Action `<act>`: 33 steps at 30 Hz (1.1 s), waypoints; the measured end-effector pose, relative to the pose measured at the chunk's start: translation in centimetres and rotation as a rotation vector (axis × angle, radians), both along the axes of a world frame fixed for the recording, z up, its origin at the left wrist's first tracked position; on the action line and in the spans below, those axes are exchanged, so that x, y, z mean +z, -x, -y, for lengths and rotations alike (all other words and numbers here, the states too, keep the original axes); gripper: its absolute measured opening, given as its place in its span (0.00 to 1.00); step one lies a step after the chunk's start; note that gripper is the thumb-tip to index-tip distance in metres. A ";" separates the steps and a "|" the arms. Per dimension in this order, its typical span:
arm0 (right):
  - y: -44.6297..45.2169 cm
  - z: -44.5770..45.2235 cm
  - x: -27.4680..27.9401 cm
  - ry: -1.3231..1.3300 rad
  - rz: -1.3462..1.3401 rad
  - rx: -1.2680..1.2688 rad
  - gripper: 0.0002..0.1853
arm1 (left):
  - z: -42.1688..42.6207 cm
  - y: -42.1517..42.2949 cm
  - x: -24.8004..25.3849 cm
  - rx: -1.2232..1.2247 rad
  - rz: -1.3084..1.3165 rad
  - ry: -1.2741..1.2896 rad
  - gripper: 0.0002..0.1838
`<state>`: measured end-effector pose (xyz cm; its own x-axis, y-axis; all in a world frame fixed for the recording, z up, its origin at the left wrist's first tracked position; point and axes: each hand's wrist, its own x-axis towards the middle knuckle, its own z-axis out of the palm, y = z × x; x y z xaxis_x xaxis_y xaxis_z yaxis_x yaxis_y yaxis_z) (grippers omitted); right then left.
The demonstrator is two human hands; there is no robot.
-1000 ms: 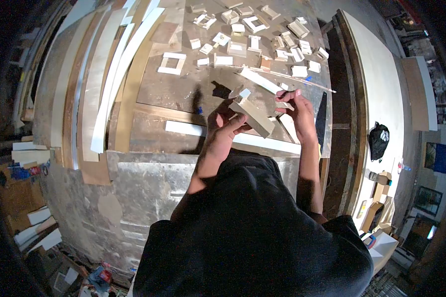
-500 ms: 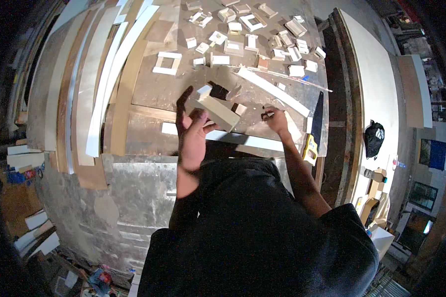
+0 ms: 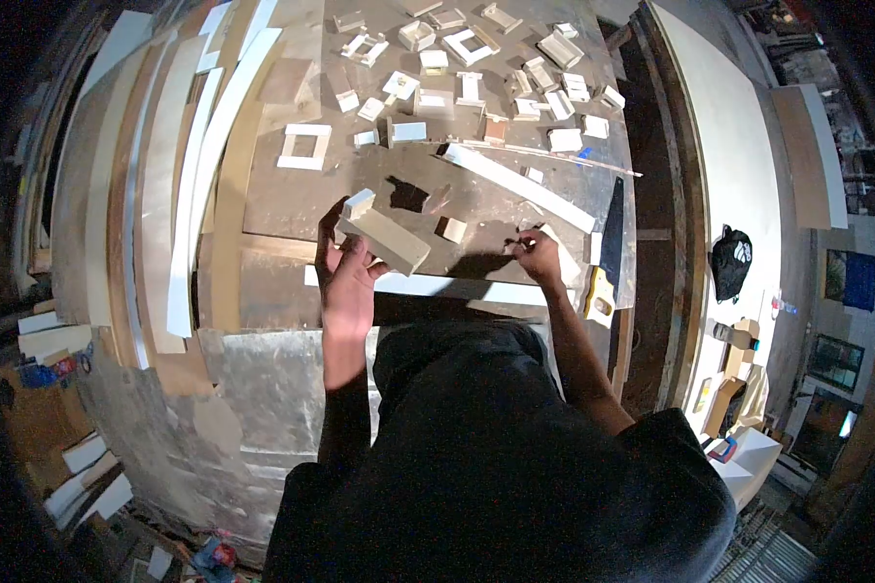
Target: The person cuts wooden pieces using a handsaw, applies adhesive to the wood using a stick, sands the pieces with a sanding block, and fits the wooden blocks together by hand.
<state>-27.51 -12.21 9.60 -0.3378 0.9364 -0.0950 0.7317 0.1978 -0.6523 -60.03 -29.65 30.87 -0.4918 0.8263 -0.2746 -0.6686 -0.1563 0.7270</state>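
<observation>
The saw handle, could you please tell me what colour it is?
The saw handle is mainly yellow; it shows best in the head view.

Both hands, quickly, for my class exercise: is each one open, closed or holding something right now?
Left hand: holding a wood piece.
Right hand: curled; whether it holds anything cannot be told.
</observation>
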 end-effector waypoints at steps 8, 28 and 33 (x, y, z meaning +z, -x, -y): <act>0.5 -4.2 0.9 -0.188 0.284 0.095 0.19 | -3.1 -2.5 1.8 0.012 -0.018 -0.038 0.31; 3.5 -0.8 25.9 0.042 -0.722 -0.195 0.05 | -7.5 -5.4 6.8 -0.369 -0.008 -0.078 0.39; 5.6 0.8 36.6 -0.319 -0.700 0.212 0.07 | -7.9 -6.7 8.2 -0.417 -0.191 -0.151 0.38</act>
